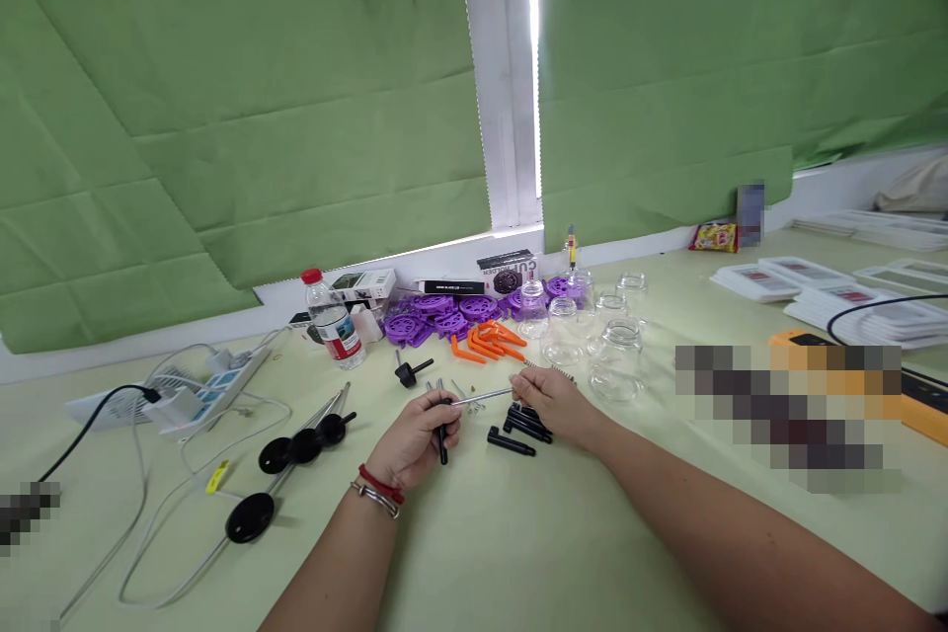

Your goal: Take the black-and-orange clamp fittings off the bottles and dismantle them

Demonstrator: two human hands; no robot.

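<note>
My left hand (419,436) is closed around a black handle piece (443,444), which hangs below its fingers. From that piece a thin metal rod (485,398) reaches right to my right hand (552,401), whose fingers pinch its far end. Just below my right hand lie several black L-shaped parts (511,441). Small metal screws (474,403) are scattered behind the rod. A coil spring (563,374) shows partly behind my right hand. Orange hooked parts (485,343) and purple plastic parts (448,316) are piled farther back.
Clear glass-like cups (618,365) stand behind my right hand. A water bottle (333,321), a power strip (222,390) with cables, and black discs with rods (250,517) are at left. White cards (836,301) and an orange tool (815,355) lie at right.
</note>
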